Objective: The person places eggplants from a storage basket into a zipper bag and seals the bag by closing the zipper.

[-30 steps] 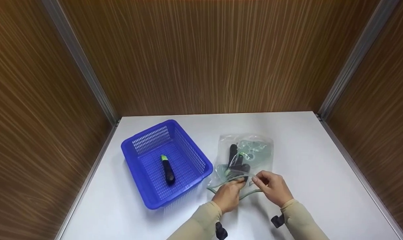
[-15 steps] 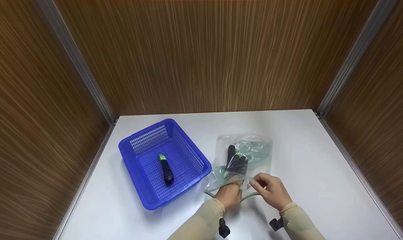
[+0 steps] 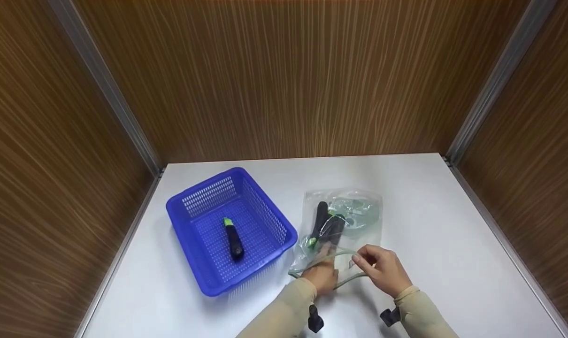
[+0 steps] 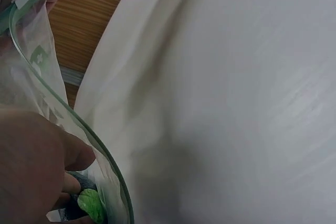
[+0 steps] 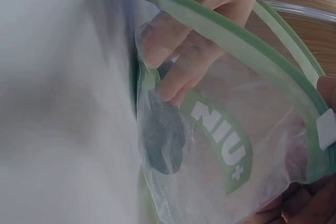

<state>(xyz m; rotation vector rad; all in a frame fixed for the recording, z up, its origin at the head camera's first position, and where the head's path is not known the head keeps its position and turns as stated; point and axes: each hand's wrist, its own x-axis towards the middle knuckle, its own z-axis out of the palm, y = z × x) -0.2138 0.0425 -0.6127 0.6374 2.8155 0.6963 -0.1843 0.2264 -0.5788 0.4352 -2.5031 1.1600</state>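
Observation:
A clear zip bag [image 3: 369, 237] with a green-edged mouth lies on the white table, its mouth towards me. Inside are dark eggplants with green caps, one eggplant [image 3: 319, 218] to the left and another eggplant [image 3: 335, 227] beside it; how many there are, I cannot tell. My left hand [image 3: 319, 276] reaches through the mouth, its fingers extended and touching an eggplant near its green cap [image 4: 91, 203]. The thumb stands apart from the eggplant. My right hand [image 3: 383, 267] pinches the bag's rim at the right, near the white slider [image 5: 326, 129].
To the left of the bag stands a blue perforated basket [image 3: 190, 251], holding a single eggplant [image 3: 234, 240]. Brown wood-grain panels [image 3: 284, 84] enclose the table [image 3: 425, 206] at the back and both sides.
My left hand lowered an eggplant further into the bag and let go of it. The bagged eggplants shifted, one cap moving left. My right hand kept its pinch on the rim.

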